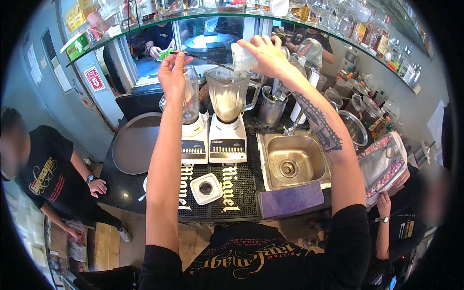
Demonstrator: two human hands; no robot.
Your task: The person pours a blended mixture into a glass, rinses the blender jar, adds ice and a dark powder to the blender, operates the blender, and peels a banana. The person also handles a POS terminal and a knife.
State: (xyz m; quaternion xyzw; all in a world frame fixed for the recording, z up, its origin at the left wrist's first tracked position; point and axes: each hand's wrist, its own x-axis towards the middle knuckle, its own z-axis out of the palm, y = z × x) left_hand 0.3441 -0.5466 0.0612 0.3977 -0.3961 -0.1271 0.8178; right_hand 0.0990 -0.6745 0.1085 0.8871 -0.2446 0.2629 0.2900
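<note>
My right hand [266, 54] grips a translucent plastic container [242, 59], tipped on its side above the mouth of a blender jar [228, 90]. A pale mixture [227, 103] fills part of that jar, which sits on a white Osterizer blender base [227, 145]. Between the fingers of my left hand [174, 74] is a long, thin dark stick-like utensil [208, 59]; its far end reaches to the container's opening. Just beyond my left forearm stands a second blender [194, 145], partly hidden by that arm. The lid [206, 188], white and square with a dark centre, lies on the bar mat.
A steel sink [295, 156] with a purple cloth [291, 199] at its front is on the right. A metal tool holder [272, 108] stands behind it. A round tray [136, 145] lies left. A glass shelf [224, 15] hangs overhead. People stand at both sides and beyond the window.
</note>
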